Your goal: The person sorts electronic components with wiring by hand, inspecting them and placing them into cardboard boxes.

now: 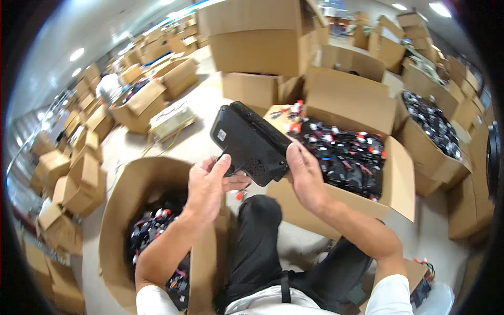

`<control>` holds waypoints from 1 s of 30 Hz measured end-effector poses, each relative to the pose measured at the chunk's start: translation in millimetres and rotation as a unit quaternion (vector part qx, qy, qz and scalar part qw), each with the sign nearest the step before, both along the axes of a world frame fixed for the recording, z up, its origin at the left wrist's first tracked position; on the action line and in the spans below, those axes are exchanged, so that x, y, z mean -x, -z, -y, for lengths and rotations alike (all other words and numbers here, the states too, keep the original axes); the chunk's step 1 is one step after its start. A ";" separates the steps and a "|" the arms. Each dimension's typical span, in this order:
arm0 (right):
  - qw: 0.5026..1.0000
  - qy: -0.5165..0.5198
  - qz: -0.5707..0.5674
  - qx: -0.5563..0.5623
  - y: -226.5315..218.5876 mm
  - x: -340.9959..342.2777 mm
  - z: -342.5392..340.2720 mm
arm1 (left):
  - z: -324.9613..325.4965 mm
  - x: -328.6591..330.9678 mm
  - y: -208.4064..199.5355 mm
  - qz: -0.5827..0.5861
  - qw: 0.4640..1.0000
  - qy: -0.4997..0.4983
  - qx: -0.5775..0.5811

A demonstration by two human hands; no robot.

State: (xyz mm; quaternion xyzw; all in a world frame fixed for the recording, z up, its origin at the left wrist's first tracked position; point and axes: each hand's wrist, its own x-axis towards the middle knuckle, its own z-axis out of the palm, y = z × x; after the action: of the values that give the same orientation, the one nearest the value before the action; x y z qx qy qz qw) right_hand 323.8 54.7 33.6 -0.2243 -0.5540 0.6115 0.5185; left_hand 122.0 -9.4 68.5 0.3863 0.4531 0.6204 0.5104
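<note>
A black plastic electronic device (pixel 244 142) is held tilted in front of me, above my knees. It has a small pale label, a patch of speaker holes and a long ridge along its upper side. My right hand (pixel 307 176) grips its right end, thumb along the near edge. At the lower left edge, my left hand (pixel 207 184) closes thumb and fingers on the device; whatever lies between those fingers is partly hidden. Beside my left forearm, an open carton (pixel 123 199) holds dark parts with red and white connectors (pixel 152 226).
Ahead to the right, another open carton (pixel 401 173) is filled with black cabled parts (pixel 346 163). A large carton (pixel 252 37) is stacked at the back. More cartons line both sides, one with black parts (pixel 430 123) at right. A pale bundle (pixel 172 121) lies on the floor.
</note>
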 end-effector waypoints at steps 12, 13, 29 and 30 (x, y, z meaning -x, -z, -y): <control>0.979 0.142 -0.109 0.098 17.4 -151.3 -54.9 | -149.0 -107.6 9.2 -0.067 0.991 0.075 -0.093; 0.978 0.152 -0.106 0.100 23.1 -159.6 -58.3 | -158.0 -108.9 8.1 -0.052 0.992 0.055 -0.100; 0.946 0.302 0.112 0.019 72.7 -144.6 -104.2 | -185.3 -173.8 102.2 -0.453 0.812 -0.003 -0.368; 0.928 0.330 0.162 -0.058 72.4 -130.2 -104.9 | -182.1 -173.1 112.7 -0.422 0.850 0.027 -0.313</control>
State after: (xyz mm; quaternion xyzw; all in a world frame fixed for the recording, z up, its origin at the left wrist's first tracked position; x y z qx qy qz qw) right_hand 454.0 159.6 -38.8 -0.4598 -0.5600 0.3279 0.6062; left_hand 295.0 172.8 -44.2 0.7623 0.3961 0.4928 0.1382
